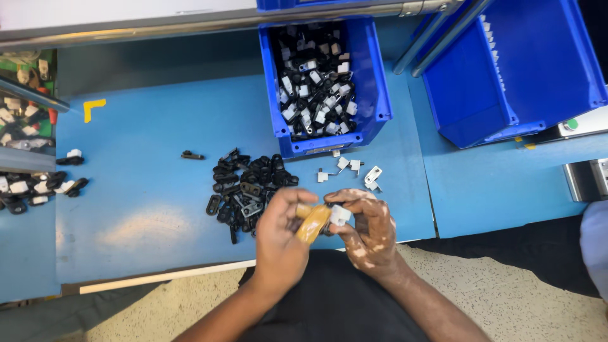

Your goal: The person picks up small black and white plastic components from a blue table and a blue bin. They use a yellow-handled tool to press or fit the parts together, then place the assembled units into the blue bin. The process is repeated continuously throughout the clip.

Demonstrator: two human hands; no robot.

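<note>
Both hands (329, 231) work over blue table (145, 190), speckled floor (506, 297) below.

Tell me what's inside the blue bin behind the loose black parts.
The blue bin holds a heap of small black and white parts. Its floor and lower layers are covered by the heap.

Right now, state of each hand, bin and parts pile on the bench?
left hand: shut on a tan tool
right hand: shut on a small white and black part
middle blue bin: open, full of black and white parts
right blue bin: tilted, inside mostly hidden
black parts pile: loose on the blue table
white clips: loose, scattered in front of the middle bin
</note>
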